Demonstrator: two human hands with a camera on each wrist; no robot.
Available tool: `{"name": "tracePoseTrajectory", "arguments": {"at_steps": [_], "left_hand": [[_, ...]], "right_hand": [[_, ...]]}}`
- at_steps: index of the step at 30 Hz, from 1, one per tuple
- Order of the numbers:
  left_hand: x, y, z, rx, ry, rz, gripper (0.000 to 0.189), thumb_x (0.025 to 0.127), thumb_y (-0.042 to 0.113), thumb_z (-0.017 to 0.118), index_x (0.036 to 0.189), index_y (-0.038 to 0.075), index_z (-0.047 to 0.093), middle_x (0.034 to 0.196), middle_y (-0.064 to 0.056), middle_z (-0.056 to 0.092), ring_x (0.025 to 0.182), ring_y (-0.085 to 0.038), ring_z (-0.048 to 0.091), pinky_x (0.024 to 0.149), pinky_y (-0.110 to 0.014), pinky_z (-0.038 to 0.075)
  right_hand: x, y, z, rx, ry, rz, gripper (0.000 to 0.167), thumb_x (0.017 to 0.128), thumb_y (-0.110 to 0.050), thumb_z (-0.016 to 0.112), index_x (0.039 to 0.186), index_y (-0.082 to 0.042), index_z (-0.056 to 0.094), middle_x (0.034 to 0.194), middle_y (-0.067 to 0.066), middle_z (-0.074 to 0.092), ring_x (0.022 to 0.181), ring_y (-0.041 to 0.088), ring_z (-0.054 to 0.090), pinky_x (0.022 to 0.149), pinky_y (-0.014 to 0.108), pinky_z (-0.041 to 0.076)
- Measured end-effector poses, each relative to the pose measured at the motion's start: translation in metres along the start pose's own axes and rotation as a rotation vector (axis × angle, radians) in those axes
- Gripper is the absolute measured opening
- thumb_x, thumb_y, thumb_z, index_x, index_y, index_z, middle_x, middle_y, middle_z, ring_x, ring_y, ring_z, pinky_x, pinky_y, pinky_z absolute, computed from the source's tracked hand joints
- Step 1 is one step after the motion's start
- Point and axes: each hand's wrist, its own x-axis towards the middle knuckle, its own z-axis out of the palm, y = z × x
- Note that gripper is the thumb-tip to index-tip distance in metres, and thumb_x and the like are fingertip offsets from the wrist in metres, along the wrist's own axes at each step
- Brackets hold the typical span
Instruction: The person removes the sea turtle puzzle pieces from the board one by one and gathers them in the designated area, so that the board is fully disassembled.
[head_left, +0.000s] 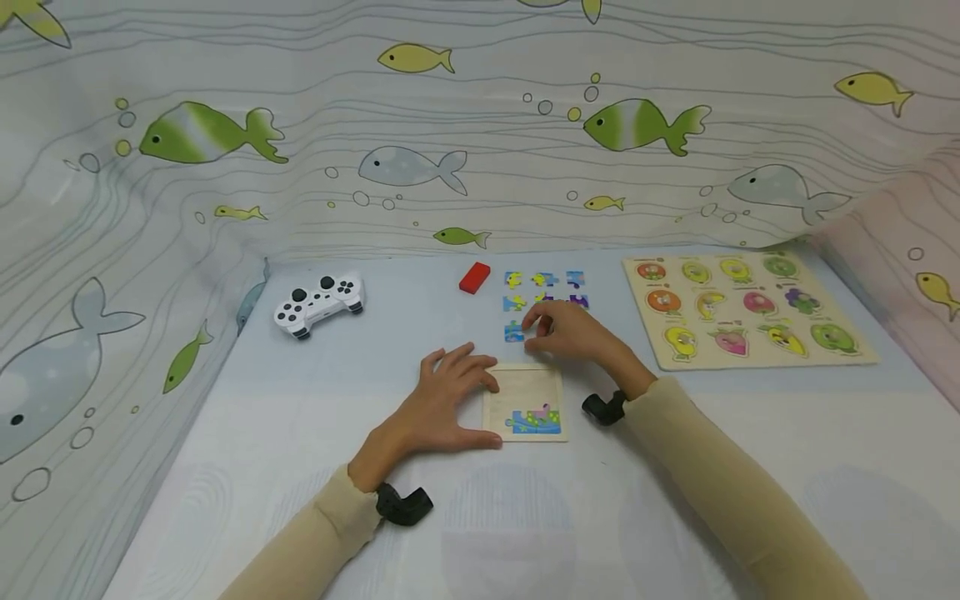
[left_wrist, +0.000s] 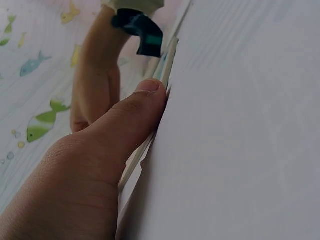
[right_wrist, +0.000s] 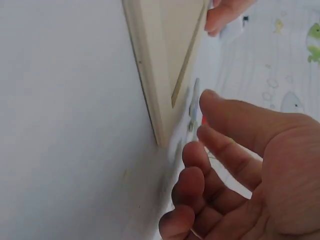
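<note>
A small wooden puzzle tray (head_left: 522,375) lies on the table, with joined blue and green pieces (head_left: 536,422) along its lower right. My left hand (head_left: 444,402) holds the tray from its left side, thumb (left_wrist: 150,90) against the near edge and fingers spread at the left edge. Beyond the tray, my right hand (head_left: 572,332) is above the table, its fingers bent and its thumb and index fingertips apart. No piece shows between them. A blue jigsaw piece (head_left: 513,332) lies just left of those fingertips. More loose pieces (head_left: 513,280) lie in rows behind, partly hidden by the hand.
A white game controller (head_left: 318,306) lies at the back left. Near the loose pieces is a red block (head_left: 475,277). To the right lies a large wooden fruit board (head_left: 645,333). A fish-patterned cloth (head_left: 510,108) rises behind the table.
</note>
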Motion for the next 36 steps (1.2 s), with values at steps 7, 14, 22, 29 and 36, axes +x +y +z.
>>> {"name": "tracePoseTrajectory", "arguments": {"at_steps": [7, 14, 22, 29, 36], "left_hand": [[-0.001, -0.001, -0.001, -0.007, 0.006, 0.010, 0.060, 0.075, 0.072, 0.074, 0.117, 0.032, 0.059, 0.154, 0.004, 0.048, 0.154, -0.034, 0.028, 0.117, -0.064, 0.015], [0.000, 0.001, -0.002, -0.006, -0.004, 0.002, 0.060, 0.075, 0.072, 0.074, 0.117, 0.032, 0.059, 0.154, 0.004, 0.047, 0.155, -0.033, 0.026, 0.118, -0.063, 0.014], [0.000, 0.000, -0.001, -0.011, -0.003, 0.001, 0.060, 0.075, 0.072, 0.074, 0.117, 0.032, 0.059, 0.154, 0.005, 0.048, 0.155, -0.033, 0.026, 0.118, -0.063, 0.014], [0.000, -0.001, 0.000, 0.004, -0.007, -0.006, 0.061, 0.075, 0.074, 0.073, 0.118, 0.033, 0.058, 0.155, 0.005, 0.047, 0.155, -0.032, 0.025, 0.118, -0.062, 0.014], [0.000, -0.001, 0.000, -0.005, -0.008, -0.011, 0.061, 0.075, 0.073, 0.073, 0.118, 0.034, 0.058, 0.155, 0.005, 0.047, 0.155, -0.032, 0.026, 0.118, -0.062, 0.014]], "right_hand": [[0.019, -0.009, 0.007, -0.127, 0.027, 0.077, 0.034, 0.087, -0.025, 0.080, 0.115, -0.008, 0.070, 0.091, 0.007, 0.066, 0.080, 0.019, 0.056, 0.068, 0.029, 0.043], [0.024, -0.011, 0.010, -0.149, 0.029, 0.109, 0.035, 0.088, -0.028, 0.079, 0.116, -0.009, 0.070, 0.098, 0.009, 0.068, 0.087, 0.023, 0.059, 0.072, 0.032, 0.048], [0.020, -0.011, 0.005, -0.081, 0.030, 0.111, 0.036, 0.089, -0.028, 0.078, 0.118, -0.008, 0.069, 0.094, 0.009, 0.065, 0.083, 0.021, 0.056, 0.068, 0.028, 0.045], [0.000, -0.004, -0.002, 0.014, -0.021, -0.043, 0.025, 0.090, -0.019, 0.077, 0.110, -0.006, 0.072, 0.085, 0.006, 0.064, 0.076, 0.017, 0.054, 0.068, 0.027, 0.044], [-0.029, -0.003, 0.008, 0.065, -0.207, -0.206, 0.017, 0.090, -0.014, 0.077, 0.107, -0.012, 0.075, 0.089, 0.001, 0.064, 0.077, 0.015, 0.053, 0.069, 0.024, 0.044]]}}
